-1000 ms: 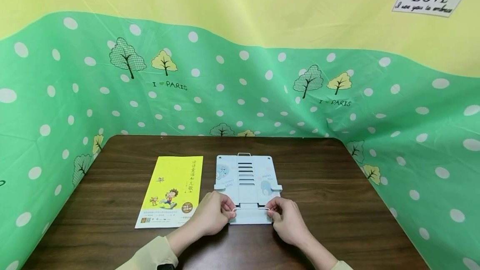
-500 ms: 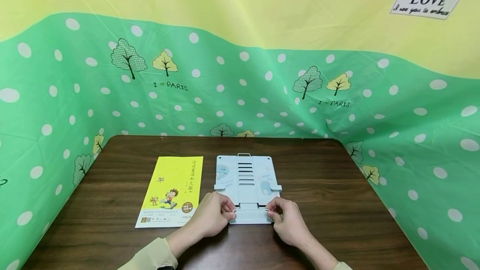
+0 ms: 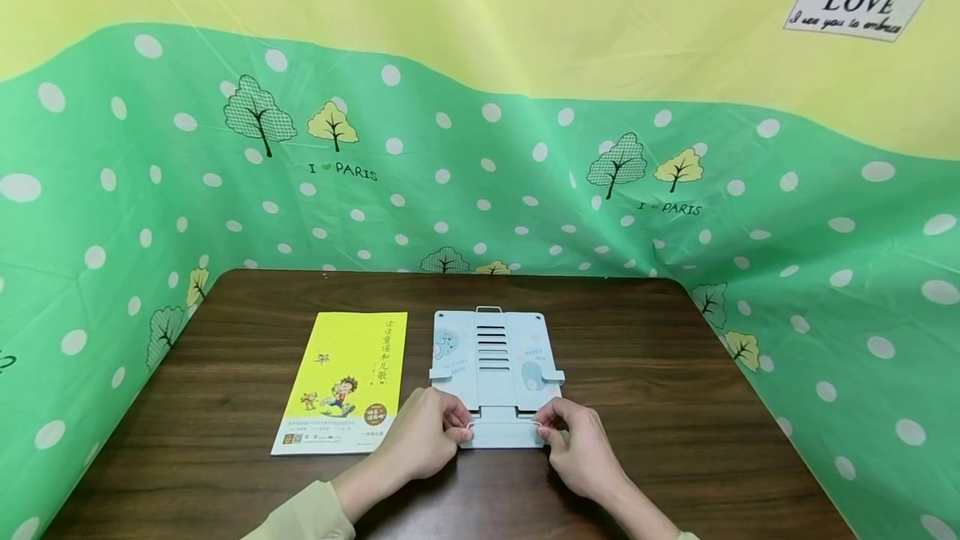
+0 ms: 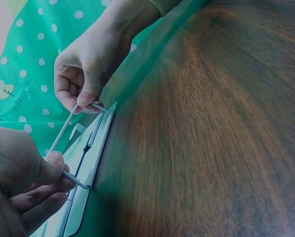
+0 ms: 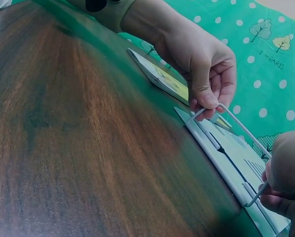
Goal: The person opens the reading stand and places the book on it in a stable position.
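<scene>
A light blue book stand (image 3: pixel 456 394) with slots and printed cartoon figures lies flat on the dark wooden table, toward its front. At the stand's near end a bent white wire bar (image 4: pixel 63 129) is lifted off the panel, its two ends still joined to it. My left hand (image 3: pixel 429 437) pinches the left corner of this wire between thumb and fingers. The right corner is pinched the same way by my right hand (image 3: pixel 585 447). Both wrist views show the bar (image 5: pixel 243 127) tilted up between the hands. The fingers partly cover its corners.
Left of the stand lies a yellow book (image 3: pixel 341 365) with a cartoon child on its cover. Small side clips (image 3: pixel 553 377) stick out from the stand, and a wire loop (image 3: pixel 489 308) tops it. A green and yellow curtain (image 3: pixel 480 182) surrounds the table (image 3: pixel 637 340).
In the head view the wire bar has shifted slightly toward the stand's near edge, with both hands still pinching it. The stand and the yellow book have stayed in place.
</scene>
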Action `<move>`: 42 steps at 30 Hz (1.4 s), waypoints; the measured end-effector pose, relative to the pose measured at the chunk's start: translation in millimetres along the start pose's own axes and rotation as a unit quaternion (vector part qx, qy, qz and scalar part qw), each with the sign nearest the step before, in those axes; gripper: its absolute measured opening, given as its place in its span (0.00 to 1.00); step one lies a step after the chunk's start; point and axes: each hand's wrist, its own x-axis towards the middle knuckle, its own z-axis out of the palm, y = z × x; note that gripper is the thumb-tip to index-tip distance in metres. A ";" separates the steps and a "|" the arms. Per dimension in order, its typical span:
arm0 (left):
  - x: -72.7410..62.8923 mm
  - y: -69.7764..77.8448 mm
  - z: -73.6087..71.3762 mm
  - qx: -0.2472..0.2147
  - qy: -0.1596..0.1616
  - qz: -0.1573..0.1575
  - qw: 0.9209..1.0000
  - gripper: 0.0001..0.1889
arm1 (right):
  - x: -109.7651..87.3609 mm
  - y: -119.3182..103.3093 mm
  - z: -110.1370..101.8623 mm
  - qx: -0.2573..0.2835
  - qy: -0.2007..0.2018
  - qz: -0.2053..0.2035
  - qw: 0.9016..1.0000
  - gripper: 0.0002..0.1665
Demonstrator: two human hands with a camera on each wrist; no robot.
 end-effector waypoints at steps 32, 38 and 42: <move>-6.3 1.4 0.6 0.023 0.008 0.035 0.999 0.08 | -9.6 3.4 3.3 -0.018 0.041 -0.058 0.997 0.24; -7.1 2.5 0.6 0.027 0.008 0.038 0.999 0.08 | -10.2 5.6 3.9 -0.019 0.045 -0.063 0.997 0.24; -7.9 3.7 0.6 0.033 0.012 0.040 0.999 0.08 | -10.7 6.9 3.7 -0.018 0.049 -0.073 0.996 0.24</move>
